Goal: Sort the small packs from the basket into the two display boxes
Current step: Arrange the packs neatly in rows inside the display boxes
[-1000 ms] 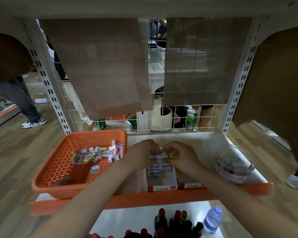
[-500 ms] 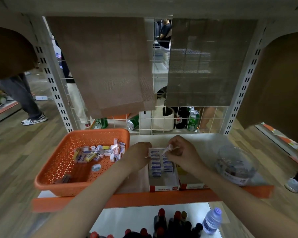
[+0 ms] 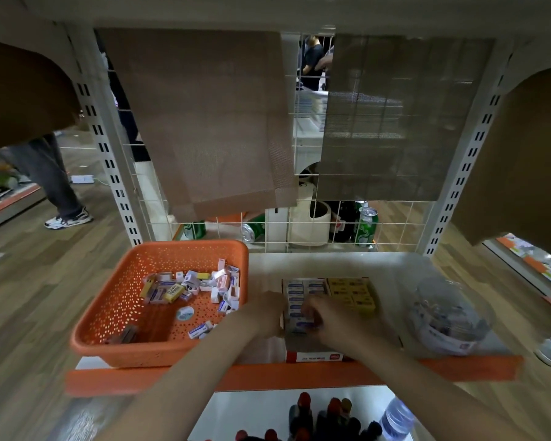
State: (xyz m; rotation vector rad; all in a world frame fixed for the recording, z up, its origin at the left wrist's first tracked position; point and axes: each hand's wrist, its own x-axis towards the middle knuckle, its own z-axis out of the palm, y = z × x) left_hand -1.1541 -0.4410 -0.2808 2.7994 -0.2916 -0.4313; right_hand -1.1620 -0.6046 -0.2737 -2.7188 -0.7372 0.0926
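Head view, looking down at a shop shelf. An orange basket point(image 3: 109, 300) is seen on the left, with loose small packs point(image 3: 188, 288) heaped towards its back right corner, white-and-blue ones mixed with yellow. Just right of it, two display boxes are set side by side: the left box point(image 3: 303, 289) is filled with rows of white-and-blue packs, and the right box point(image 3: 350, 291) with yellow ones.

The left hand point(image 3: 261, 316) is placed against the left box's outer wall. The right hand point(image 3: 334, 319) is bent down over that box's near rows. Both are blurred, so it cannot be told whether a pack is pinched or the fingers are only pressing.

The packs are judged to be light, stiff little cartons with smooth faces, easily crushed or flicked away. They are best pinched across the narrow sides with thumb and forefinger.

A red strip point(image 3: 315, 357) on the left box's front is marked in white, too small to be read. No print on the packs can be made out either. A clear jar point(image 3: 442, 316) is seen at the far right.
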